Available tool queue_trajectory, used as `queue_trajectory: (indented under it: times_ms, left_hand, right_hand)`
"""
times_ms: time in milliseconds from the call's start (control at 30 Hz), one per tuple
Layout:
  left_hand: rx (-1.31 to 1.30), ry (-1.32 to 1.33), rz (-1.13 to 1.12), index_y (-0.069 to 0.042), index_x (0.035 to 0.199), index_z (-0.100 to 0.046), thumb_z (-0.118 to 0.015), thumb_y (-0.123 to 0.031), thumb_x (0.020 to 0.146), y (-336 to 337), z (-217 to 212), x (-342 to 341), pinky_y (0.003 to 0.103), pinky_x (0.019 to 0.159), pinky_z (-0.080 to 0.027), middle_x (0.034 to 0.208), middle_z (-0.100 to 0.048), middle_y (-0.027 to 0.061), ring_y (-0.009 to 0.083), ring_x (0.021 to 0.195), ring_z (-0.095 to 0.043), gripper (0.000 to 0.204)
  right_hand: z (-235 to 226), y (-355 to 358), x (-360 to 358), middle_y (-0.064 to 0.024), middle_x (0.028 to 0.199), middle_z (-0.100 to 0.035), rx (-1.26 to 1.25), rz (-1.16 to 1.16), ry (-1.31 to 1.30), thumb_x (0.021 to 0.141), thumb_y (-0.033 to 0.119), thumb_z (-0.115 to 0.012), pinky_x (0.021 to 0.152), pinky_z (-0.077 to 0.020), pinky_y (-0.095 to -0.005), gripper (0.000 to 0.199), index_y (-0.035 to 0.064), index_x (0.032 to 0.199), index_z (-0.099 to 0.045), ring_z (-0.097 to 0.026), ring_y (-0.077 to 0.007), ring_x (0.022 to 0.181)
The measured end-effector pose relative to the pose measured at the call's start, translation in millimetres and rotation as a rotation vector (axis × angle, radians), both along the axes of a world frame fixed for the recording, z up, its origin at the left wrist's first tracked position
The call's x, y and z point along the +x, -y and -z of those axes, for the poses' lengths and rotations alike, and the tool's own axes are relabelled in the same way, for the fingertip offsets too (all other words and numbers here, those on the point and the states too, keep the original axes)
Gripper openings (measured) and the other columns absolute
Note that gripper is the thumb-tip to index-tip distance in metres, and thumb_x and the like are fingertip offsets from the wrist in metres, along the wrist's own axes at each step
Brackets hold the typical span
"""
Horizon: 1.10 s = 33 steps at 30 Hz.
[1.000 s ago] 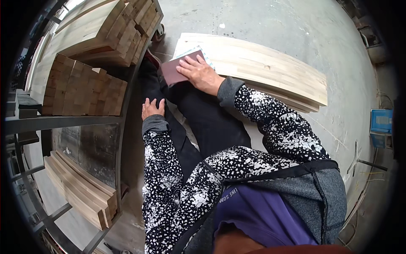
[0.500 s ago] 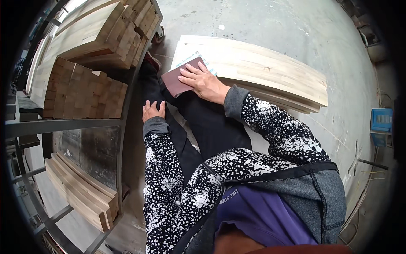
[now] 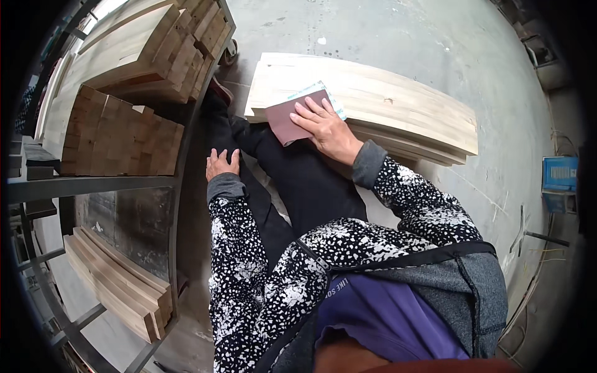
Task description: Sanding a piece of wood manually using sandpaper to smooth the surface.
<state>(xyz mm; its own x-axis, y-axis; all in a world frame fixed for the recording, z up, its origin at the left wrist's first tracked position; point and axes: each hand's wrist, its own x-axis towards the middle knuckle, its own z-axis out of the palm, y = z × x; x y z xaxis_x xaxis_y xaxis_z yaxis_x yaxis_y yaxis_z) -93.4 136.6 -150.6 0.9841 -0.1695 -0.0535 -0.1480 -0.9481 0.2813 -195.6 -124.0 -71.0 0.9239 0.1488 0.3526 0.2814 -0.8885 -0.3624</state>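
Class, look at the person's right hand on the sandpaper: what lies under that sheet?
Under the sandpaper, pressed flat by the right hand, lies the top board of a stack of pale wooden boards on the concrete floor. The wood under the sheet is hidden.

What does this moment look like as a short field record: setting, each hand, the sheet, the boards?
Setting: person seated on a concrete floor beside a metal rack
Right hand: right hand pressed flat on a sheet of reddish-brown sandpaper
Sandpaper: lying on the top board of a low stack of pale wooden boards, near its left end
Left hand: left hand resting on the black trouser leg, holding nothing
Rack contents: wooden blocks above, planks below
Other: blue box at the right edge
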Motion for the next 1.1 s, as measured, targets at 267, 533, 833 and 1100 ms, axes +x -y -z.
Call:
queue_trajectory:
  times_ms: [267,533,833,1100]
  left_hand:
    - [-0.005,-0.015,0.018,-0.011,0.105,-0.058,-0.048,-0.050,0.076,10.2,1.0,3.0,0.039,0.094,-0.031,0.125,-0.040,0.0145,0.0327,0.113,-0.038,0.050]
    - [0.015,-0.035,-0.011,-0.011,0.106,-0.058,-0.048,-0.049,0.076,1.5,-2.8,2.2,0.038,0.095,-0.030,0.125,-0.039,0.0137,0.0320,0.115,-0.037,0.049]
    - [-0.007,-0.053,-0.004,-0.012,0.107,-0.057,-0.047,-0.049,0.077,11.9,-1.2,1.3,0.037,0.096,-0.029,0.126,-0.039,0.0126,0.0309,0.116,-0.036,0.049]
    - [0.033,-0.044,-0.005,-0.012,0.107,-0.057,-0.047,-0.050,0.076,2.2,-2.2,7.5,0.038,0.096,-0.029,0.126,-0.039,0.0121,0.0306,0.116,-0.036,0.050]
  right_hand:
    - [11.5,93.5,75.0,-0.0139,0.121,-0.044,-0.146,0.438,0.052,0.069,0.000,-0.048,0.094,-0.0263,-0.0511,0.046,0.0084,0.114,-0.049,-0.037,-0.0323,0.115]
    - [4.4,32.5,-17.0,-0.0131,0.122,-0.043,-0.047,0.235,0.014,0.066,-0.004,-0.045,0.095,-0.0258,-0.0517,0.053,0.0101,0.117,-0.046,-0.033,-0.0327,0.118]
    - [13.7,127.8,31.8,-0.0111,0.125,-0.041,-0.117,0.565,-0.020,0.067,-0.004,-0.046,0.097,-0.0237,-0.0491,0.053,0.0115,0.117,-0.047,-0.034,-0.0326,0.118]
    - [4.3,60.1,-48.7,-0.0112,0.127,-0.039,-0.099,0.341,-0.066,0.070,-0.001,-0.045,0.098,-0.0230,-0.0492,0.052,0.0132,0.119,-0.045,-0.033,-0.0329,0.119]
